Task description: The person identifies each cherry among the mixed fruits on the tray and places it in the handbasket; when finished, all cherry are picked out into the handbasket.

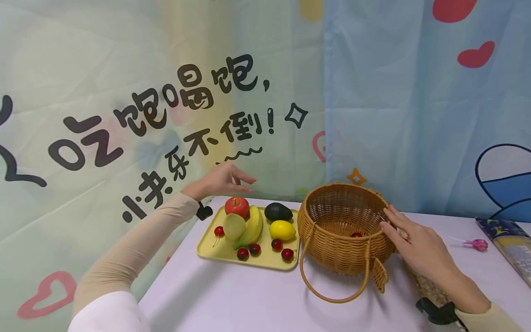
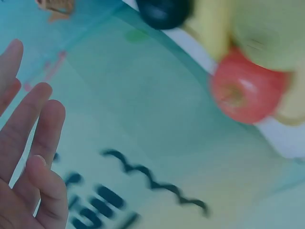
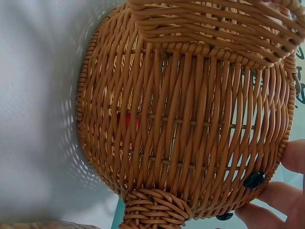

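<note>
My left hand (image 1: 228, 180) hovers over the back left of a yellow tray (image 1: 207, 249), its fingers loosely bent around nothing. Below it a red apple (image 1: 237, 207) lies beside a pale green round fruit (image 1: 234, 227) and a banana (image 1: 254, 227). An avocado (image 1: 278, 212), a lemon (image 1: 282, 230) and several cherries (image 1: 287, 254) fill the rest of the tray. With fairly straight fingers, my right hand (image 1: 425, 242) touches the right rim of a wicker basket (image 1: 344, 253). A red fruit (image 1: 356, 234) shows inside the basket, also glimpsed through its weave (image 3: 190, 119).
The basket's hoop handle (image 1: 332, 300) hangs down its front. A pink wrapped lollipop (image 1: 478, 244) and a dark patterned packet (image 1: 508, 244) lie at the right of the white table (image 1: 249, 299). Behind everything hangs a printed curtain (image 1: 269, 152).
</note>
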Action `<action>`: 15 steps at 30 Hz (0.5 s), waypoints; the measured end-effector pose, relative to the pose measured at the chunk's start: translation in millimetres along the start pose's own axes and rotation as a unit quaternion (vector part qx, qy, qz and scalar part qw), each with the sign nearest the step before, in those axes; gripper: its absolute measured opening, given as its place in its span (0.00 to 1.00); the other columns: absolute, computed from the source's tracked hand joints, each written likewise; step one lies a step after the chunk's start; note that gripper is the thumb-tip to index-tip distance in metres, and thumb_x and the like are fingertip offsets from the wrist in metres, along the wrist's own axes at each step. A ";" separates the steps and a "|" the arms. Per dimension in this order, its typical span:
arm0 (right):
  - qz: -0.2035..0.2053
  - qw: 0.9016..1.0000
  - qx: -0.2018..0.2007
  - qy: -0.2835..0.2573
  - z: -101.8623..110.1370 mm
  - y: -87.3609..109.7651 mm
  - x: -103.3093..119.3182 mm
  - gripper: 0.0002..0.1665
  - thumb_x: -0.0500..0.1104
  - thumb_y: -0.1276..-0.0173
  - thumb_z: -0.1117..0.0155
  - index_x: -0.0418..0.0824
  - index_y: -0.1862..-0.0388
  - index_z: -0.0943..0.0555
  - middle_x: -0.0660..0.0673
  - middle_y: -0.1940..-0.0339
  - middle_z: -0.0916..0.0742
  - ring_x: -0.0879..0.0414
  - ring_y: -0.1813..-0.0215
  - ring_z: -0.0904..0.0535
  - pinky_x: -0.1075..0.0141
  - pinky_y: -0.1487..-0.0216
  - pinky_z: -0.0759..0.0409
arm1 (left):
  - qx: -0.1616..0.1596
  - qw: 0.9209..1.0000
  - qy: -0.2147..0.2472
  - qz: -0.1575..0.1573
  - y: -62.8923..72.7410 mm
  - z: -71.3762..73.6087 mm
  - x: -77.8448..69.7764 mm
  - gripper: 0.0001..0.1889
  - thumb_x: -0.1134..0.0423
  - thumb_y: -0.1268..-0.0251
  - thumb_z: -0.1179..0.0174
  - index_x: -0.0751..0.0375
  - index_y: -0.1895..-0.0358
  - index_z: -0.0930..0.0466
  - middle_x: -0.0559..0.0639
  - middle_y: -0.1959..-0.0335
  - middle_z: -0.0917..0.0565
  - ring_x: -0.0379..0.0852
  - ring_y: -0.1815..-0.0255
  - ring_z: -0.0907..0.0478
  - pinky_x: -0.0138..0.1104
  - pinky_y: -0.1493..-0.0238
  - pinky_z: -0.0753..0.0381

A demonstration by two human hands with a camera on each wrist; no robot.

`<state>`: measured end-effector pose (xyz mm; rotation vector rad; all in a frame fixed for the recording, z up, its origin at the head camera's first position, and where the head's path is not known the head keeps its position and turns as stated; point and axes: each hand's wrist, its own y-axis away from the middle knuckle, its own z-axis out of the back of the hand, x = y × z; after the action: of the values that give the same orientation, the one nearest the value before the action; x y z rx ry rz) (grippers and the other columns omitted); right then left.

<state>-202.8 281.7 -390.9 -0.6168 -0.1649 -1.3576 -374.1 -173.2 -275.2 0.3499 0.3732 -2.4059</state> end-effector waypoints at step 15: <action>0.009 1.000 -0.010 -0.005 -2.4 -1.1 -3.1 0.37 0.58 0.17 0.52 0.34 0.22 0.34 0.27 0.23 0.32 0.39 0.67 0.15 0.56 0.69 0.28 | 0.027 0.987 -0.027 0.155 96.7 -34.8 81.3 0.18 0.59 0.40 0.26 0.59 0.46 0.11 0.57 0.50 0.09 0.40 0.65 0.12 0.31 0.65 0.18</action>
<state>-205.2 283.0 -393.9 -0.6393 -0.1532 -1.3398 -365.8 -279.0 -352.0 0.3388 0.2106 -2.1181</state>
